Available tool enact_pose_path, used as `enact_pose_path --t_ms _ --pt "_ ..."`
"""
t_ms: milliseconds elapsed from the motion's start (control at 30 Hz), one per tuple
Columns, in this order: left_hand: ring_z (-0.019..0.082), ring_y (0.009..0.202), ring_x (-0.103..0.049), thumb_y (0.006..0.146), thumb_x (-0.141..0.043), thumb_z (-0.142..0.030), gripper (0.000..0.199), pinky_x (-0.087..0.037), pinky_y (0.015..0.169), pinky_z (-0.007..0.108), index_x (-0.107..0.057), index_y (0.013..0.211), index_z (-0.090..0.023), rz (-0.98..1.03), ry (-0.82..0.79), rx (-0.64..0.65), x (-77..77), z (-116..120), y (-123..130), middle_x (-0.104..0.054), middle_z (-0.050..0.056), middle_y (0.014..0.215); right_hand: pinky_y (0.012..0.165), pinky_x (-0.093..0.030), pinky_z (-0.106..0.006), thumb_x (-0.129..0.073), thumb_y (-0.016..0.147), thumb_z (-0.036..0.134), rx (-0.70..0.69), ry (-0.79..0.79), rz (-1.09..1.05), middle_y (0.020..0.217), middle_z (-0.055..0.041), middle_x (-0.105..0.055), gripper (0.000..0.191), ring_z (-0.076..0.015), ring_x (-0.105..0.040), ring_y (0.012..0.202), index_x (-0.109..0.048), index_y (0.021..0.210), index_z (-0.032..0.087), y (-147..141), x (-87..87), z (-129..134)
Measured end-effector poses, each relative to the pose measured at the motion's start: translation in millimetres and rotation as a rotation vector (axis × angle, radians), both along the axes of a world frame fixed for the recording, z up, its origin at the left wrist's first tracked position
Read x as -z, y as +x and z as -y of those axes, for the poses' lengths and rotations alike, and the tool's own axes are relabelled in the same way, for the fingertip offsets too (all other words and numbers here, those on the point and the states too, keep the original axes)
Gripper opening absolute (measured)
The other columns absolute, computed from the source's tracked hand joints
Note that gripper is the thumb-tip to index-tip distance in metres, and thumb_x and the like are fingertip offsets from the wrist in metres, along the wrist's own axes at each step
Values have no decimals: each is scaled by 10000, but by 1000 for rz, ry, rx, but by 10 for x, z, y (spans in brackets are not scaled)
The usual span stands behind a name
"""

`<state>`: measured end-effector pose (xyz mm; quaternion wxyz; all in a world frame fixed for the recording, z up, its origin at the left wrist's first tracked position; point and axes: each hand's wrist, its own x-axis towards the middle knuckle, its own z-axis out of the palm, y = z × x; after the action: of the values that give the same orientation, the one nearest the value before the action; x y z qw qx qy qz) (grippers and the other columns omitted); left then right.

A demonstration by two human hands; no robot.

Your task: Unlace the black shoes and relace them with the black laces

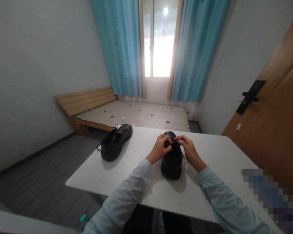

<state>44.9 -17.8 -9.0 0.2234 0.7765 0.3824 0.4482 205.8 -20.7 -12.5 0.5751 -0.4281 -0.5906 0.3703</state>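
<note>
A black lace-up shoe (pixel 171 165) stands on the white table (pixel 141 182) in front of me, its heel toward me and its toe pointing away. Over its front part, my left hand (pixel 161 147) pinches the black shoelace (pixel 175 142) from the left. From the other side, my right hand (pixel 187 148) has its fingers closed on the lace too, and a loose end hangs down beside the shoe. The lace's exact shape between the fingertips is too small to make out. To the left lies a second black shoe (pixel 116 143), which neither hand touches.
Beyond the table is a low bed (pixel 146 112) with a wooden headboard (pixel 90 99) and a small white object (pixel 123 119) on it. A wooden door (pixel 271 107) stands at right. A blurred, pixelated patch (pixel 271 198) covers the table's right edge. Something green (pixel 83 218) shows at lower left.
</note>
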Motion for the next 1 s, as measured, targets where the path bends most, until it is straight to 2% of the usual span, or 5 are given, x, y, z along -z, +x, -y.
enact_pose_path --t_ms 333,500,667,867,1000 --pt "178 885 -488 744 -621 -228 110 -405 838 317 -523 731 -178 19 27 -7 18 4 -5 -528 18 827 765 -456 -337 -589 699 308 41 -38 -146 690 12 -670 169 -175 -627 734 -453 757 227 -6 -63 21" --pt "141 836 -531 779 -579 -260 117 -432 846 302 -498 759 -178 204 -78 19 31 12 9 -550 -3 802 732 -488 -322 -622 690 291 71 -60 -280 643 33 -660 193 -161 -650 671 -465 786 230 8 -60 -3" --pt "124 739 -570 762 -583 -302 184 -454 788 288 -446 740 -181 507 -240 72 3 -29 -35 -559 -21 693 712 -508 -325 -611 709 275 -6 -51 -450 620 38 -665 185 -157 -663 633 -447 786 234 25 -132 40" --pt "122 712 -600 748 -557 -321 190 -465 746 278 -424 788 -192 720 -328 72 -35 -82 -139 -530 -48 625 551 -507 -272 -655 707 307 44 -80 -427 547 74 -613 235 -122 -601 481 -473 833 227 87 -205 62" --pt "89 519 -529 796 -487 -367 189 -447 589 227 -415 794 -192 820 -346 77 -39 -99 -159 -415 -90 519 455 -478 -237 -686 693 350 53 -104 -423 475 99 -551 287 -110 -549 397 -479 847 224 108 -224 62"
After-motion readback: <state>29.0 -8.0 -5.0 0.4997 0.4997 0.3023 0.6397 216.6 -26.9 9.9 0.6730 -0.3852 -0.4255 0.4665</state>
